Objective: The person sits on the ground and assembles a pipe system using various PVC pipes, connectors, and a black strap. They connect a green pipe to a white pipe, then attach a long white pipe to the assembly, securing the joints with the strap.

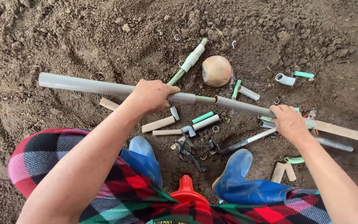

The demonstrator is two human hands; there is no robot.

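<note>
Head view, read left to right.

Hidden or unclear: the lower left is filled by a plaid garment (63,166) that covers the ground beneath it. The fingertips of both hands are out of sight behind the pipes they wrap. A red plastic object (187,191) at the bottom centre is cut off by the garment, and its kind cannot be told. The right end of the tan pipe (347,132) runs out of frame. The black scraps (193,151) between the two blue boots (146,155) are too tangled to identify.

Left hand (151,96): its grip is clamped over the long grey pipe (88,86), fingers curled round the far side. The pipe runs out to the left of this grip, over bare soil (42,37), and its free end is visible. Just to the right of the grip, the pipe meets a short green connector (204,99), which enters a second grey pipe (243,106).

Between the grips: a round tan stone (216,71) lies beyond the pipe line, with a white and green fitting (192,59) just left of it. Short cut lengths of pipe (158,124) lie below the left grip on the ground.

Right hand (290,122): its grip is closed on the far end of the second grey pipe, where that pipe meets the tan pipe. Whether it holds one or both cannot be told. A white elbow fitting (285,79) lies beyond this grip, apart from it.
</note>
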